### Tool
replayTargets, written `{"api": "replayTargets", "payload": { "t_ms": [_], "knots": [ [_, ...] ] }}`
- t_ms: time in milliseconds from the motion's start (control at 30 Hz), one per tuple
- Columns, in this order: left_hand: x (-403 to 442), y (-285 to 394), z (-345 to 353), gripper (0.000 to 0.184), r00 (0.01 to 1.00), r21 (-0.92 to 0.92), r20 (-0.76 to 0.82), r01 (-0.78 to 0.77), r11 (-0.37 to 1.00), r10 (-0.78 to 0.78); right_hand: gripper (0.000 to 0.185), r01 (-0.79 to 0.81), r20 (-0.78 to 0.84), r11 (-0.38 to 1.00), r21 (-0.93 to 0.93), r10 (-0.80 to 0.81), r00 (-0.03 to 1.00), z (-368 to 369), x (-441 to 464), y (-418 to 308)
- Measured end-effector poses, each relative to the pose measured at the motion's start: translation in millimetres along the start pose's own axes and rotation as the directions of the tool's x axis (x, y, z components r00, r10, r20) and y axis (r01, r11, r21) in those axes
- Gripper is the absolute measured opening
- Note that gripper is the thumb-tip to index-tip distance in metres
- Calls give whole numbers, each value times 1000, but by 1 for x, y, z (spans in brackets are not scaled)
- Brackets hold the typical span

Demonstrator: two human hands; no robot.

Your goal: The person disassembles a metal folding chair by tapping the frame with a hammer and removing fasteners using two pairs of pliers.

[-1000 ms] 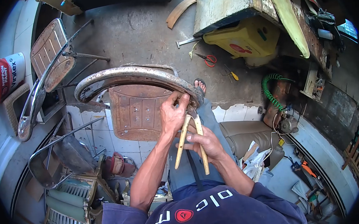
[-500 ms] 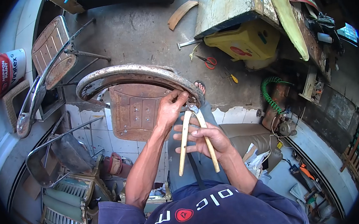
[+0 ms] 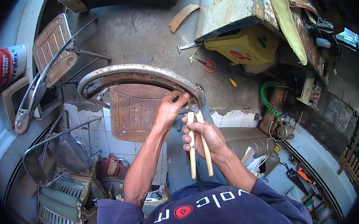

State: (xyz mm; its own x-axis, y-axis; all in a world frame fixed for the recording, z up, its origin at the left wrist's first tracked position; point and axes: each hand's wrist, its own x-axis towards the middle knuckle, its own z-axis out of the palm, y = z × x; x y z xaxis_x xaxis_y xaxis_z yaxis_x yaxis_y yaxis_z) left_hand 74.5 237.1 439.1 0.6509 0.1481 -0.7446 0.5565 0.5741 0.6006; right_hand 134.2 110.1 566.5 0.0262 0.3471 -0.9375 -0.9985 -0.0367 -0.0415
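Note:
A rusty curved metal chair frame (image 3: 130,69) stands before me, with a brown slotted panel (image 3: 136,113) below its arc. My left hand (image 3: 171,108) is closed at the frame's right end, thumb and fingers pressed to its inner edge; anything small between them is hidden. My right hand (image 3: 206,139) wraps round the pale yellow handles of pincers (image 3: 192,152), whose metal jaws are at the frame's right end, close beside my left fingertips. The handles are close together, pointing down toward my shirt.
Red-handled scissors (image 3: 206,65), a yellow screwdriver (image 3: 232,82) and a hammer (image 3: 189,46) lie on the floor ahead. Another rusty chair (image 3: 54,50) and a paint bucket (image 3: 8,68) are at the left. A yellow container (image 3: 245,45) sits under the worn bench (image 3: 226,9).
My right hand's fingers have closed round the pincers and drawn the spread handles together. My left hand stays at the frame's right end. The view has shifted slightly.

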Motion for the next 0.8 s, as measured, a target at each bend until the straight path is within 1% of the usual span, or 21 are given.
{"api": "replayTargets", "payload": {
  "t_ms": [67,100,167,233,267,333,367,433,467,500,533,567,600,667,700,767,800],
  "knots": [
    [0,-7,4,36,996,-60,-57,-68,996,64,25,8,-6,1000,-8,-8,1000,-1,3,5],
    [0,-8,4,36,996,-61,-56,-68,996,65,24,15,-11,1000,-11,-16,1000,-2,6,10],
    [-1,-11,4,36,997,-74,-49,-56,996,53,18,105,-34,992,-65,-108,994,-7,19,28],
    [-4,-13,4,35,997,-83,-48,-57,995,53,17,202,-86,950,-236,-228,970,-10,30,46],
    [-5,-14,4,35,997,-91,-46,-62,994,58,17,201,-86,951,-237,-226,970,-17,40,51],
    [-11,-22,0,33,999,-109,-46,-32,994,27,22,290,-82,875,-387,-346,935,-24,53,59],
    [-8,-22,-4,31,999,-127,-49,-26,992,20,22,304,-71,871,-387,-357,931,-28,57,58],
    [-15,-20,-9,30,998,-135,-54,11,991,-18,36,235,-43,926,-297,-258,965,-37,41,56],
    [-20,-23,-11,30,998,-147,-60,6,989,-15,50,224,11,930,-291,-231,973,-44,31,52],
    [-19,-22,-12,29,998,-157,-69,-24,987,13,60,178,27,934,-309,-178,984,-41,19,41],
    [-18,-23,-11,29,997,-157,-75,-1,988,-11,62,142,45,950,-278,-135,990,-36,11,30],
    [-15,-23,-11,29,997,-161,-76,-18,987,5,65,101,61,965,-244,-89,994,-32,5,24],
    [-17,-23,-10,29,997,-156,-71,-1,988,-10,65,103,61,963,-249,-91,994,-30,2,19],
    [-21,-22,-6,29,998,-145,-60,23,989,-32,70,28,288,998,-64,-9,957,-26,2,9],
    [-22,-18,-6,29,998,-147,-62,17,989,-26,70,31,291,997,-69,-10,957,-26,6,9],
    [-24,-14,-7,29,999,-240,-27,27,970,-35,73,93,418,994,-55,-61,906,-34,20,15],
    [-24,-15,-8,29,998,-259,-57,13,966,-29,76,103,403,993,-59,-70,912,-35,26,17]
  ]
}}
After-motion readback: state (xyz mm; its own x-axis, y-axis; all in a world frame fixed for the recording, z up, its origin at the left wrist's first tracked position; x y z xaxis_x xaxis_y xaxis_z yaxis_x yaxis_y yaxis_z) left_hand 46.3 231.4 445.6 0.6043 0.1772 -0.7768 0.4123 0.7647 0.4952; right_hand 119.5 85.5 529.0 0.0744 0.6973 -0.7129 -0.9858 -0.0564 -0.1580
